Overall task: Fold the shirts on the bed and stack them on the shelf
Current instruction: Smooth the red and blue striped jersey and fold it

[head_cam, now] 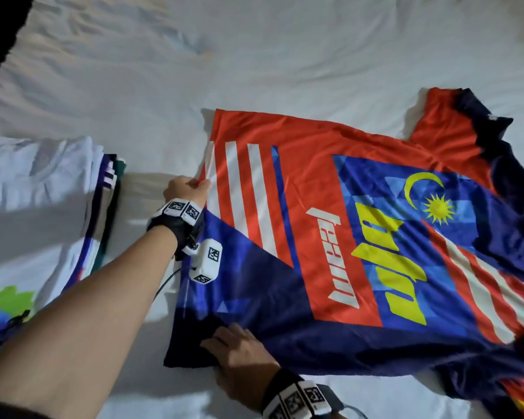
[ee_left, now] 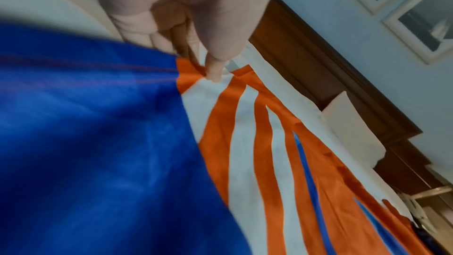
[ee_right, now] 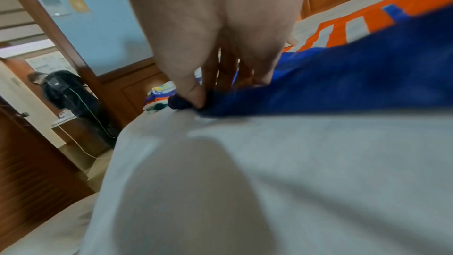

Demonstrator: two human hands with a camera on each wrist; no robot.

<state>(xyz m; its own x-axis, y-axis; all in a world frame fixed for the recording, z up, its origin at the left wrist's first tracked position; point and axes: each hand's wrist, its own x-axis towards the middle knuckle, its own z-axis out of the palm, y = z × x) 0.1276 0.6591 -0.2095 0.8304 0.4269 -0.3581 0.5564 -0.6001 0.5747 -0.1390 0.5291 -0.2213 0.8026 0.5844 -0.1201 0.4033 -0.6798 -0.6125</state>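
hands (head_cam: pixel 212 261) pinching jersey (head_cam: pixel 360 237) hem, bed (head_cam: pixel 254 55)

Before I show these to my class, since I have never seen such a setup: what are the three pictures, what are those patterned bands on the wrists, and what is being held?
No machine here: a person works with bare hands, wearing cameras. The wide picture comes from a head camera looking down at a bed with a white sheet. The patterned wrist bands carry the other two cameras, each looking along its hand at the fingers.

On the sheet lies a spread red, blue and white jersey. Beside it, to the left, sits a pile of shirts, apparently already folded.

The left hand pinches the jersey's striped edge; the left wrist view shows that pinch. The right hand grips the dark blue corner nearest the person, thumb curled onto it. No shelf is visible.
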